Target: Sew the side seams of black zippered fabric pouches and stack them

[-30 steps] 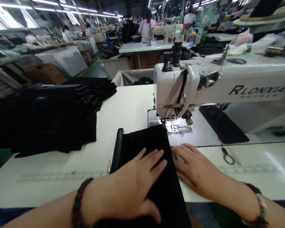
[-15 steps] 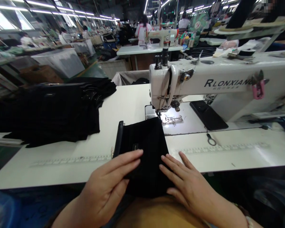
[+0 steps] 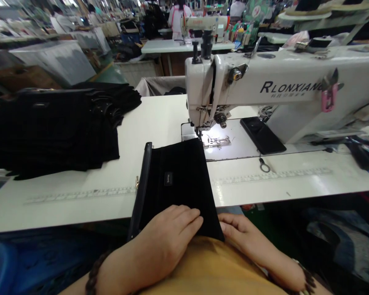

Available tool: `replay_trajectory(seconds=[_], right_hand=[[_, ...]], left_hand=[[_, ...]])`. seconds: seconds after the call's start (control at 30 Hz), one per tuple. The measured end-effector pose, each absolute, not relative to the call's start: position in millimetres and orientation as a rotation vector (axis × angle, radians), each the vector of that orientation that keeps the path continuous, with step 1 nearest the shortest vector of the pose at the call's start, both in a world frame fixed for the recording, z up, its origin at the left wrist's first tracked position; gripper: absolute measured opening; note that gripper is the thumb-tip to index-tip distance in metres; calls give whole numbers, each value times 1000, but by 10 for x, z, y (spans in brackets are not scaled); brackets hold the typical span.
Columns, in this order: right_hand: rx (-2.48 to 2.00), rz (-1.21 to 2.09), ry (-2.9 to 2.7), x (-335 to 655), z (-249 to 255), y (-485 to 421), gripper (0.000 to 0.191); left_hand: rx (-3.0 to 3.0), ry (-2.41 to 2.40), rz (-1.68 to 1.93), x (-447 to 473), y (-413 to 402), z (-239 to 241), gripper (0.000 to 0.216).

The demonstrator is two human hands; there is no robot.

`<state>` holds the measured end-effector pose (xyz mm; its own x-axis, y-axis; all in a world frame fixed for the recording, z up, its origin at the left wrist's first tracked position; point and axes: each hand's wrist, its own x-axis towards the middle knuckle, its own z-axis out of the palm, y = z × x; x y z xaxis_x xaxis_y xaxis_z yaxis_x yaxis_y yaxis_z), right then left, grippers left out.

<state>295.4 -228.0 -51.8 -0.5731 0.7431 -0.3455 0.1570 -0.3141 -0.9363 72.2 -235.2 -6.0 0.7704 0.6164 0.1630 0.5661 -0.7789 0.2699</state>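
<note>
A black fabric pouch [image 3: 175, 180] with a small label and a zipper edge on its left lies on the white table, its near end hanging over the front edge. My left hand [image 3: 169, 237] rests flat on that near end, fingers stretched out. My right hand [image 3: 246, 241] touches the pouch's near right corner, fingers curled at its edge below the table front. The pouch's far end lies by the needle plate [image 3: 217, 141] of the white sewing machine [image 3: 264, 86].
A stack of black pieces [image 3: 52, 127] covers the table's left. A black phone [image 3: 262, 135] lies under the machine arm, a small ring-handled snip [image 3: 263, 165] beside it. Pink clippers [image 3: 327, 96] hang on the machine. Other workers and machines stand behind.
The pouch has slid toward me, away from the needle, its near end now over the table edge. Both hands drew back with it, and the view has dropped lower.
</note>
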Motion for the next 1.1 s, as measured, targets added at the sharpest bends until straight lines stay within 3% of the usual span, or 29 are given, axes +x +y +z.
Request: replay_trajectory(seconds=[0.17, 0.33, 0.43, 0.57, 0.93, 1.1], right_hand=[[-1179, 2088, -1290, 2921, -497, -2327, 29], [-1171, 2036, -1338, 2919, -404, -2336, 27], [-1128, 1968, -1289, 2897, -378, -2339, 14], [-1063, 1902, -1191, 2857, -392, -2378, 21], [-1102, 1195, -1624, 2836, -424, -2436, 7], [-1163, 1012, -1763, 2812, -335, -2366, 10]], left_hand=[[2776, 926, 340, 766, -2372, -106, 39], [2696, 885, 625, 843, -2363, -85, 27], [2402, 985, 824, 852, -2360, -60, 25], [2165, 1056, 945, 845, -2343, -34, 26], [2191, 1120, 1035, 864, -2335, -14, 27], [2195, 1087, 1008, 857, -2336, -8, 28]])
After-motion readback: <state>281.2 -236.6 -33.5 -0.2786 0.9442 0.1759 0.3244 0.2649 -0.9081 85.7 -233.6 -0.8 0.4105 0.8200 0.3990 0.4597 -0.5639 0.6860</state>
